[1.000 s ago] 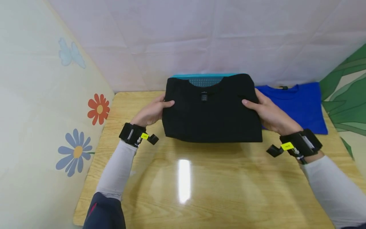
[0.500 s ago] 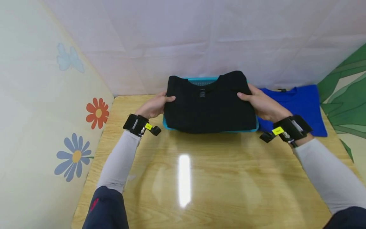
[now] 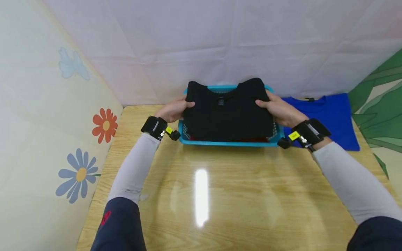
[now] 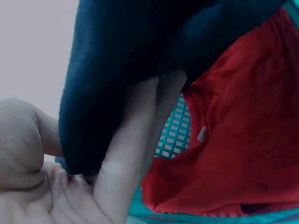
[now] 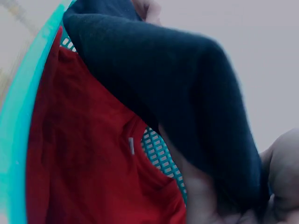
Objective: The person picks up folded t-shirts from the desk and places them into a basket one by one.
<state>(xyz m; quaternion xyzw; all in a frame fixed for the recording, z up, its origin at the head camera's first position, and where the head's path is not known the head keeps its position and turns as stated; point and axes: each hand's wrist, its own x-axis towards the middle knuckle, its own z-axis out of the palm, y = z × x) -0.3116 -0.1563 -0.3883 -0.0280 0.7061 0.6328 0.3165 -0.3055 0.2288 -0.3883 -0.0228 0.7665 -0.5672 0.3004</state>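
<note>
A folded black T-shirt is held by its two sides over a turquoise plastic basket. My left hand pinches its left edge, thumb on top and fingers underneath. At the opposite edge my right hand grips it the same way. Both wrist views show a red shirt lying in the basket beneath the black one, its collar near the perforated basket wall. In the right wrist view the black cloth hangs above the red shirt, with a gap between them.
A folded blue T-shirt lies on the wooden table, right of the basket. Behind the table hangs a pale cloth. A wall with painted flowers stands at the left, and green painted leaves are at the right.
Both hands have moved the black T-shirt away from me and lower over the basket. More of the basket's near rim shows now, with a strip of red beneath the shirt.
</note>
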